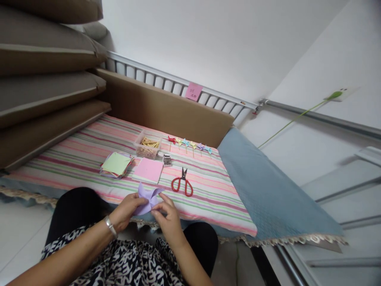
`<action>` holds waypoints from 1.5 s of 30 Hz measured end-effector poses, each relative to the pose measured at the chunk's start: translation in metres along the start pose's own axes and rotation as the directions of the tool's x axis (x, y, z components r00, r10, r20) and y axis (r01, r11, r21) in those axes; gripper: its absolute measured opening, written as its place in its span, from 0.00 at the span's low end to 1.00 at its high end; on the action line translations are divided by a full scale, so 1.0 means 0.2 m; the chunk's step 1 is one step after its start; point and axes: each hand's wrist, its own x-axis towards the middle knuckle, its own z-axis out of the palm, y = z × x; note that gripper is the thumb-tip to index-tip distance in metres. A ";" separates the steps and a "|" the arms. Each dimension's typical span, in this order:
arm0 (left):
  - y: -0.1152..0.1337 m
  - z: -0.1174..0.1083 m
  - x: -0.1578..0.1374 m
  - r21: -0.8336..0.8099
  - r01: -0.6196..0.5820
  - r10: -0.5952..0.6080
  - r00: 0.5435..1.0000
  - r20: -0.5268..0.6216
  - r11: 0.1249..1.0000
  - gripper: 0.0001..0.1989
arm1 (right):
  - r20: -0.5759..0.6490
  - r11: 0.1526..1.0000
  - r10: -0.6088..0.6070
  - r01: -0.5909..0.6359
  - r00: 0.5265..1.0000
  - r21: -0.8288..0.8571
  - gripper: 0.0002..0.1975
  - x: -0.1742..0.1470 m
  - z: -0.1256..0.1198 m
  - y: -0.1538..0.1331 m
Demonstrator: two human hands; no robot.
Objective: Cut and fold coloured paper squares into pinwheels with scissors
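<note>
My left hand (pixel 127 209) and my right hand (pixel 167 216) both pinch a folded purple paper (pixel 148 197), held above my lap at the near edge of the striped bedding (pixel 89 151). The paper's cut corners are folded in toward its middle. Just beyond my hands lie red-handled scissors (pixel 182 184), a pink paper sheet (pixel 148 169) and a stack of coloured papers (pixel 116 164) topped with green.
A clear box of wooden sticks (pixel 147 144) and a small staple box (pixel 167 159) sit farther back. A row of several small finished pinwheels (pixel 190 145) lies by the brown board (pixel 166 109). Stacked cushions (pixel 44 79) rise at the left; a blue blanket (pixel 268 190) covers the right.
</note>
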 end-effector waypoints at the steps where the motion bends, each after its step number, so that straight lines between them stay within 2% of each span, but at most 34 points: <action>1: -0.01 0.00 0.00 0.016 -0.007 0.007 1.000 0.002 1.000 0.06 | -0.018 1.000 0.024 -0.024 1.000 0.006 0.04 0.00 0.01 0.00; 5: -0.02 0.01 0.00 0.068 -0.047 0.045 0.999 0.023 0.997 0.06 | -0.058 0.997 0.073 -0.072 0.996 0.009 0.01 0.01 0.03 0.00; 14: -0.04 0.02 -0.02 0.077 -0.050 0.047 0.998 0.039 0.996 0.06 | -0.100 0.991 0.021 -0.035 0.995 -0.132 0.03 0.03 0.05 -0.03; 20: -0.06 0.01 0.00 0.088 -0.033 0.030 0.999 0.029 0.996 0.09 | -0.082 0.973 0.009 -0.028 0.997 -0.231 0.05 0.05 0.05 -0.03; 32: -0.04 0.00 -0.02 0.077 0.016 -0.025 0.992 0.122 0.997 0.10 | -0.071 0.952 0.027 -0.047 0.997 -0.303 0.06 0.08 0.06 0.00; 36: -0.05 -0.01 -0.01 0.105 -0.018 0.011 0.998 0.068 0.994 0.10 | -0.063 0.945 0.034 -0.053 0.997 -0.324 0.05 0.09 0.07 0.00; 38: -0.06 -0.01 0.00 0.106 -0.021 0.019 1.000 0.019 0.994 0.09 | -0.055 0.952 0.034 -0.049 0.998 -0.302 0.05 0.09 0.07 -0.02; 41: -0.04 -0.02 0.01 0.049 -0.016 0.014 0.999 0.032 0.999 0.08 | -0.074 0.982 0.046 -0.058 0.996 -0.178 0.02 0.08 0.05 -0.04; 43: -0.01 -0.02 0.00 -0.009 -0.003 0.004 0.997 0.077 1.000 0.07 | -0.097 0.992 0.120 -0.122 0.988 -0.017 0.04 0.07 0.04 -0.04; 45: 0.01 -0.02 -0.01 -0.048 0.005 0.000 0.993 0.116 0.999 0.06 | -0.077 0.955 0.251 -0.234 0.965 0.184 0.08 0.07 0.03 -0.03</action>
